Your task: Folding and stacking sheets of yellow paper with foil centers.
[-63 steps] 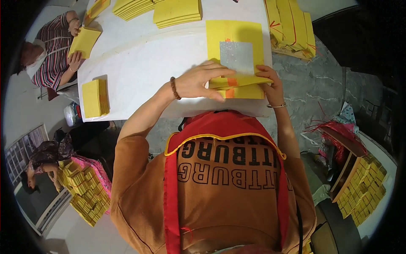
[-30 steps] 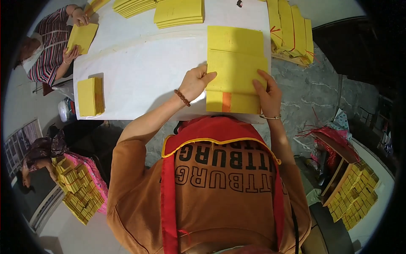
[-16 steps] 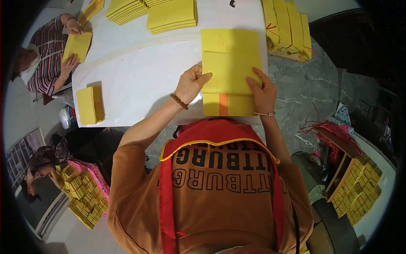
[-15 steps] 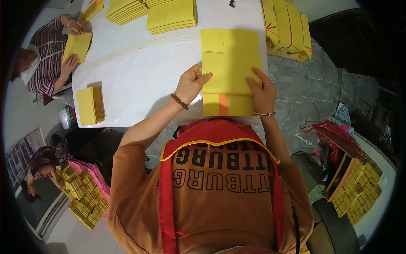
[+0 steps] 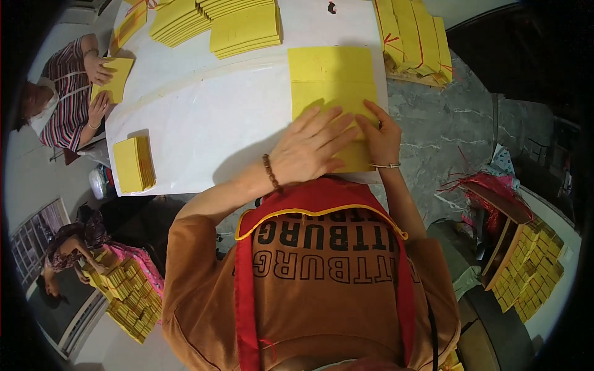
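Note:
A tall piece of folded yellow paper (image 5: 331, 65) lies near the right edge of the white table, with a crease across its upper part. My left hand (image 5: 312, 142) is spread over its lower part, palm down and fingers apart, hiding much of that end. At the paper's right edge, my right hand (image 5: 385, 136) holds on, thumb on top and forefinger extended along the side. Its other fingers are mostly hidden.
Stacks of folded yellow paper (image 5: 245, 31) stand at the table's far side, and a small stack (image 5: 133, 164) near its left corner. Tied yellow bundles (image 5: 411, 40) sit beyond the right edge. At the left, a co-worker's hands (image 5: 99, 71) handle yellow paper. Another person stands lower left by piled bundles.
My left hand has left the paper's left edge and moved right, flat across its lower part. The orange strip there is now covered. My right hand stays at the right edge.

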Demonstrator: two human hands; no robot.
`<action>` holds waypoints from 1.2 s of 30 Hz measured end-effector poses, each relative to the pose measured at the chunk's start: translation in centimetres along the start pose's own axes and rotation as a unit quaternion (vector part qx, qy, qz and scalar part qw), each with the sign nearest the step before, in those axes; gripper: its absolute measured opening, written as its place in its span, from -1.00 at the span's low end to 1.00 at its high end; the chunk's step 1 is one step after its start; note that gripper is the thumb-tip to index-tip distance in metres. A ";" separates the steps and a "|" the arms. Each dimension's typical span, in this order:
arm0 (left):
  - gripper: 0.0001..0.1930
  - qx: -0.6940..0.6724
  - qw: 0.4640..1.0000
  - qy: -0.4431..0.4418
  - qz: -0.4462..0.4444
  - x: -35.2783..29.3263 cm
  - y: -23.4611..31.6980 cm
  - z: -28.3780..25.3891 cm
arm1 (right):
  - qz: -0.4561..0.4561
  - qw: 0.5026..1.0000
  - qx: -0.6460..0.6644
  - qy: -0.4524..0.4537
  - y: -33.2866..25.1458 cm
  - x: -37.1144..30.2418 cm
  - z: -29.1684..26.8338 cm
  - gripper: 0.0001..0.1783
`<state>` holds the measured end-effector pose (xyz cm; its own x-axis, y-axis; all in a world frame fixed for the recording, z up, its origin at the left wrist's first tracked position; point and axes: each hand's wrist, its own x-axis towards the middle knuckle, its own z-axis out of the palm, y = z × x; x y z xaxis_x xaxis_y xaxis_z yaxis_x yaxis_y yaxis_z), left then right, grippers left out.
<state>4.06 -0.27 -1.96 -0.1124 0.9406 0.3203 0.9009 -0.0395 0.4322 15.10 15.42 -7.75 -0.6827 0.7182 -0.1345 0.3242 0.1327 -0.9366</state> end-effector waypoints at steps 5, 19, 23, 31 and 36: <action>-0.24 0.008 0.990 -0.136 -0.039 -1.2 -2.0 2.9 | -0.034 0.999 -0.028 0.013 0.4 -0.1 0.1 -0.62; -0.33 0.030 0.990 -0.134 -0.021 -1.1 -2.7 3.1 | -0.285 0.850 -0.417 -0.148 0.5 -4.8 -1.3 -0.34; -0.36 0.044 0.993 -0.090 -0.057 -1.0 -2.2 3.7 | -0.276 0.862 -0.388 -0.172 1.3 -4.6 -2.2 -0.38; -0.41 0.155 0.982 -0.091 -0.062 2.7 -1.7 2.8 | -0.176 0.980 -0.072 -0.058 0.7 -2.3 -2.6 0.09; -0.52 0.074 0.992 0.030 -0.100 3.4 -6.7 -5.6 | -0.160 0.977 -0.083 -0.116 1.9 -1.3 -2.7 0.19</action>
<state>-4.76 1.26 0.96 -0.3153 0.9031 0.2916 0.9094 0.1997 0.3649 18.41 16.60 -8.50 -0.8905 0.4499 0.0681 0.1586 0.4471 -0.8803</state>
